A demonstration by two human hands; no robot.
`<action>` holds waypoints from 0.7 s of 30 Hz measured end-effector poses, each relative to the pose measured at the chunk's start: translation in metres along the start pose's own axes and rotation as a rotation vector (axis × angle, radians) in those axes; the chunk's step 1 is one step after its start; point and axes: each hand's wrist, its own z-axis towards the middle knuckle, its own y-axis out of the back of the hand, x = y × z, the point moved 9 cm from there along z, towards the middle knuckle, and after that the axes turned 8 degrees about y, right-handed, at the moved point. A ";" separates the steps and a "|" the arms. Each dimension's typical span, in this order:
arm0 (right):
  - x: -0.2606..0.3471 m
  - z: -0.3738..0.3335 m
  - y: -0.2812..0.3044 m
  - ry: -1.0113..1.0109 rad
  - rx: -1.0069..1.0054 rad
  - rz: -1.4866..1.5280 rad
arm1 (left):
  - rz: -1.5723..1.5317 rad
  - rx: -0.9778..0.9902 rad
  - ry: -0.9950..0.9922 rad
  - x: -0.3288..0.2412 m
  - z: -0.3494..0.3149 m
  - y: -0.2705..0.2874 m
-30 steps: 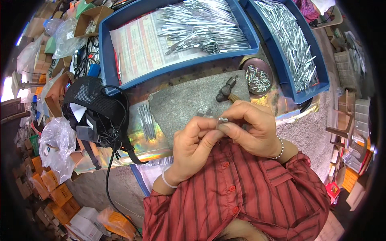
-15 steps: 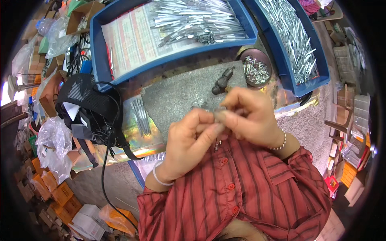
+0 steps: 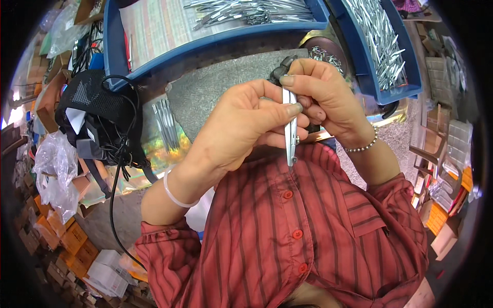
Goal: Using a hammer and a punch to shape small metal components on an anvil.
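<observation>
Above my chest, a slim silver drawing compass stands nearly upright in the picture, its pointed end toward my shirt. My left hand grips its middle between thumb and fingers. With thumb and forefinger, my right hand pinches its top end; whether a small part is also in that pinch is hidden. Just beyond the right fingertips lies a dark knobbed tool, partly covered by the hand. Behind my right hand, a round dish holds small silver pieces.
A grey mat covers the bench's middle. Blue trays of silver compass parts stand at the back and right. Several slim metal pieces lie left of the mat, beside a black mesh bag with a dangling cable.
Both hands have shifted, the right one upward, and the compass has come into plain view between them. The head view has moved slightly, so the trays sit higher.
</observation>
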 end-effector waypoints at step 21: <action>0.039 -0.055 0.073 0.313 -0.274 -0.291 | 0.186 -0.035 -0.109 0.000 -0.001 -0.009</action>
